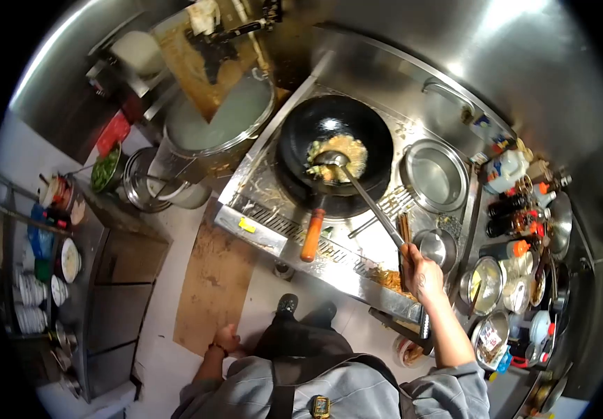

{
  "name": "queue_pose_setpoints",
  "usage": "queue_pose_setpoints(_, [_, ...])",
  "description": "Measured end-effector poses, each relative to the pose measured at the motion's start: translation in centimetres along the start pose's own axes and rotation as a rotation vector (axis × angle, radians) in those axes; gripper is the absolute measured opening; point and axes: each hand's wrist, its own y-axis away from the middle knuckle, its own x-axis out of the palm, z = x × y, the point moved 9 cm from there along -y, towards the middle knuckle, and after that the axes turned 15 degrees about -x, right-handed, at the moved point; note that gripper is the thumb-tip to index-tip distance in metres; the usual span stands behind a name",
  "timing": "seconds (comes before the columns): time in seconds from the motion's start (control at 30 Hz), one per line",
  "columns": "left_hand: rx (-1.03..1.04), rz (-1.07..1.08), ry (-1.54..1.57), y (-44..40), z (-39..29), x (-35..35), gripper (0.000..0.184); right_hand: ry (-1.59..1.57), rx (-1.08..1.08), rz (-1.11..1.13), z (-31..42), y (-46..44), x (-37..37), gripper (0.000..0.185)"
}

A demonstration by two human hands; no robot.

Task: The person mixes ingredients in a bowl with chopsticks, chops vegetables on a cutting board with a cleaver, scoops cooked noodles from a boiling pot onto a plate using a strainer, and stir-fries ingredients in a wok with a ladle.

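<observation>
My right hand (423, 274) is closed around the handle of a long metal ladle (370, 202). The ladle's bowl rests among yellowish, egg-like food (348, 148) in a black wok (301, 150). The wok sits on the stove, its wooden handle (313, 234) pointing toward me with no hand on it. Just beside my right hand are brown chopstick-like sticks (404, 227) and a round metal bowl or lid (435, 250). My left hand (227, 339) hangs low by my side, away from the stove; its fingers are too unclear to read.
Right of the wok stands a metal pot (437, 176) of liquid. Sauce bottles (511, 249) and seasoning bowls (486, 285) line the right side. A large pot (235, 115) is at the left, near a bowl of greens (106, 170). Stacked dishes (31, 300) stand farther left.
</observation>
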Motion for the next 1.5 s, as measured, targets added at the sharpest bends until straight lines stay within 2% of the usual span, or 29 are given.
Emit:
queue_pose_setpoints(0.03, [0.050, 0.001, -0.054, -2.2, -0.1, 0.2, 0.031, -0.008, 0.018, -0.003, 0.7, -1.0, 0.2, 0.040])
queue_pose_setpoints(0.13, [0.388, -0.439, 0.158, 3.5, -8.7, -11.7, 0.037, 0.023, -0.027, -0.039, 2.1, -1.7, 1.2, 0.041])
queue_pose_setpoints(0.2, [0.326, -0.412, 0.229, 2.8, -13.1, -17.7, 0.038, -0.040, 0.000, -0.025, 3.3, -0.4, 0.4, 0.041])
queue_pose_setpoints(0.23, [0.554, -0.502, 0.279, 3.3, -16.6, -21.1, 0.037, -0.027, 0.040, -0.019, 3.0, 0.6, 0.4, 0.040])
queue_pose_setpoints(0.3, [0.783, -0.606, 0.197, 0.9, -22.9, -26.4, 0.036, -0.018, 0.106, -0.025, 3.5, 1.3, 0.3, 0.039])
queue_pose_setpoints(0.4, [0.987, -0.590, 0.122, -5.3, -33.7, -33.1, 0.034, -0.121, 0.098, -0.219, 4.5, 1.9, 1.7, 0.038])
queue_pose_setpoints(0.47, [0.843, -0.659, -0.121, -11.3, -40.0, -36.4, 0.034, -0.002, 0.243, -0.109, 7.7, 1.6, 2.0, 0.039])
queue_pose_setpoints(0.53, [0.804, -0.863, -0.095, -15.7, -43.7, -39.1, 0.028, -0.044, 0.284, -0.114, 9.6, 1.5, 3.4, 0.038])
queue_pose_setpoints(0.6, [0.750, -0.896, -0.182, -20.6, -46.0, -40.0, 0.029, 0.019, 0.314, -0.107, 12.2, 1.0, 3.5, 0.037])
queue_pose_setpoints(0.67, [0.724, -0.893, -0.039, -24.8, -45.1, -40.5, 0.027, 0.029, 0.314, -0.111, 13.9, 0.4, 3.3, 0.037])
queue_pose_setpoints(0.7, [0.742, -0.797, 0.005, -25.3, -44.0, -41.6, 0.024, 0.068, 0.337, -0.079, 14.9, -0.4, 3.0, 0.037])
queue_pose_setpoints(0.73, [0.527, -0.642, 0.339, -29.7, -40.9, -42.8, 0.015, 0.057, 0.354, -0.055, 15.3, -0.4, 2.9, 0.037])
queue_pose_setpoints(0.77, [0.562, -0.857, 0.282, -26.6, -38.1, -45.8, 0.012, 0.032, 0.378, -0.081, 15.4, -0.2, 2.7, 0.036])
queue_pose_setpoints(0.8, [0.621, -1.066, 0.403, -25.9, -34.2, -47.8, 0.015, 0.006, 0.393, -0.110, 15.8, -0.8, 2.4, 0.035])
queue_pose_setpoints(0.83, [0.415, -0.895, 0.642, -29.4, -29.5, -49.3, 0.024, 0.001, 0.390, -0.110, 16.5, -1.5, 2.0, 0.035])
queue_pose_setpoints(0.87, [0.354, -0.887, 0.748, -30.5, -26.3, -51.2, 0.024, -0.020, 0.430, -0.092, 15.4, -0.9, 2.5, 0.037])
queue_pose_setpoints(0.9, [0.473, -0.977, 0.952, -27.0, -24.6, -53.9, 0.025, -0.007, 0.424, -0.091, 15.3, -1.0, 2.5, 0.038])
queue_pose_setpoints(0.93, [0.663, -0.935, 1.161, -23.3, -24.5, -56.7, 0.035, 0.009, 0.420, -0.088, 15.3, -1.3, 2.1, 0.039])
queue_pose_setpoints(0.97, [0.815, -1.048, 1.179, -18.6, -25.5, -59.1, 0.047, -0.010, 0.468, -0.067, 14.9, -1.2, 1.7, 0.040])
queue_pose_setpoints(1.0, [0.963, -1.032, 1.071, -13.3, -28.1, -60.7, 0.075, -0.030, 0.522, -0.043, 14.8, -1.0, 1.5, 0.040])
queue_pose_setpoints(1.07, [0.990, -1.253, 0.683, -4.5, -32.4, -61.8, 0.101, -0.017, 0.563, -0.017, 17.2, -2.2, -0.3, 0.038])
queue_pose_setpoints(1.1, [1.003, -1.238, 0.674, -4.4, -32.7, -62.4, 0.101, 0.005, 0.523, -0.033, 17.9, -2.4, -0.5, 0.038])
queue_pose_setpoints(1.17, [0.957, -1.384, 0.531, -3.9, -34.6, -63.2, 0.117, 0.031, 0.482, -0.100, 18.4, -1.6, -0.7, 0.038])
queue_pose_setpoints(1.2, [0.956, -1.357, 0.556, -3.7, -34.4, -63.6, 0.114, 0.032, 0.476, -0.147, 18.4, -0.9, -0.7, 0.037])
queue_pose_setpoints(1.23, [0.974, -1.416, 0.537, -3.6, -34.0, -64.2, 0.111, -0.006, 0.534, -0.124, 18.7, -0.6, -0.5, 0.038])
queue_pose_setpoints(1.27, [0.966, -1.508, 0.500, -3.6, -33.5, -64.8, 0.106, -0.022, 0.475, -0.161, 19.0, -0.5, -0.3, 0.039])
queue_pose_setpoints(1.33, [0.894, -1.542, 0.510, -5.3, -32.7, -66.5, 0.107, 0.035, 0.601, -0.057, 18.3, -0.8, 0.8, 0.039])
queue_pose_setpoints(1.4, [0.847, -1.551, 0.504, -6.0, -32.2, -67.5, 0.107, -0.167, 0.543, -0.248, 17.5, -1.8, 1.5, 0.037])
queue_pose_setpoints(1.5, [0.996, -1.528, 0.535, -1.1, -31.1, -66.6, 0.089, -0.186, 0.469, -0.396, 16.9, -2.4, 2.4, 0.035])
